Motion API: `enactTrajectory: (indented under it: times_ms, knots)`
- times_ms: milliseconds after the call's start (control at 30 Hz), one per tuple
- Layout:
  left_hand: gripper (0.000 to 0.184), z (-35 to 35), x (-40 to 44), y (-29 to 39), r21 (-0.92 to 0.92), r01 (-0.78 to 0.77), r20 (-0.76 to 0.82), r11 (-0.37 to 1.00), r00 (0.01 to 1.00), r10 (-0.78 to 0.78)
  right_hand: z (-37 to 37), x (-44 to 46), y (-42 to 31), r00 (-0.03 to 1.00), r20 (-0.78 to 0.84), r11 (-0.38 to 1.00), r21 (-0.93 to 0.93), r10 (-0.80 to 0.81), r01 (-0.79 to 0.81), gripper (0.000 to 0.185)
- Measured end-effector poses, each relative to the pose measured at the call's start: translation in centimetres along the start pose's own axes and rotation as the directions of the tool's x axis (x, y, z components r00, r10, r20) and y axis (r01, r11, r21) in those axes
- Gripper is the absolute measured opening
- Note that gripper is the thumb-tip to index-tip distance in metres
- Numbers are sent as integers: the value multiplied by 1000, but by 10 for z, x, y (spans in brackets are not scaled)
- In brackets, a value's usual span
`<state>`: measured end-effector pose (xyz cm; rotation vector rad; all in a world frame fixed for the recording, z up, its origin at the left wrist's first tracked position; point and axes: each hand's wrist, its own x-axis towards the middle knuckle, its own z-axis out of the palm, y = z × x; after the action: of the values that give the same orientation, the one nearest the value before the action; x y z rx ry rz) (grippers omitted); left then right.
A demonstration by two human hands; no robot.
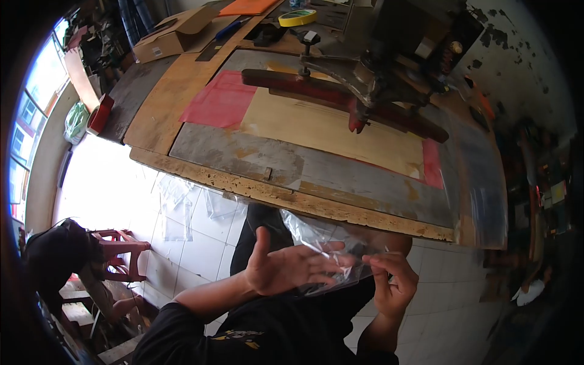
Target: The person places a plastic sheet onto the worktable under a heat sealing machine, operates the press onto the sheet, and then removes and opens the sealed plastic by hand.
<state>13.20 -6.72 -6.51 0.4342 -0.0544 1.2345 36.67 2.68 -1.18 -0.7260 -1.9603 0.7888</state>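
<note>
A clear plastic bag (304, 234) is held low over my lap, just below the front edge of the worktable. My left hand (298, 264) is palm up with its fingers spread, and the film lies over or around those fingers; which of the two I cannot tell. At the bag's right edge, my right hand (392, 280) pinches the film between thumb and fingertips.
The worktable (243, 176) bears a machine with a long dark red bar (328, 94) over a cream and pink sheet (213, 103). A cardboard box (173, 36) and yellow tape (297, 17) stand behind. Another person (61, 252) bends by a red stool (125, 249) at left.
</note>
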Motion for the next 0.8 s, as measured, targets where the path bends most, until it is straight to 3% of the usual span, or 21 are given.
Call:
enactTrajectory:
  times_ms: [33,67,100,167,267,333,600,700,733,800]
  knots:
    - [100,-2,0,-2,-13,-28,-28,1000,999,27,-1,0,0,1000,5,1000,1,0,0,16]
    - [85,-13,0,-5,-129,-9,-37,992,999,4,-3,1,2,999,36,999,-22,-27,28,17]
    - [76,-5,1,-3,-30,-13,-195,999,981,7,-5,2,4,996,67,997,-45,-54,57,17]
    - [66,14,3,3,68,-6,-340,998,940,29,-7,-3,5,999,52,998,-55,-15,18,19]
    - [52,23,6,8,99,-109,-311,989,941,135,-9,-6,6,999,42,997,-77,17,-13,21]
    - [49,24,7,6,-85,-180,-182,980,970,163,-9,-8,7,999,53,996,-90,8,-4,23]
    - [72,14,7,6,-83,-229,5,970,973,230,-5,-12,11,992,126,994,-104,-25,39,25]
    - [105,30,13,19,278,-194,73,941,981,181,0,-17,17,1000,4,996,-85,27,-27,26]
    - [105,33,13,23,276,-194,74,941,981,181,0,-17,16,1000,4,996,-88,27,-27,26]
    - [100,46,10,32,744,-102,83,660,995,61,-1,-14,13,999,-2,987,-155,-44,44,28]
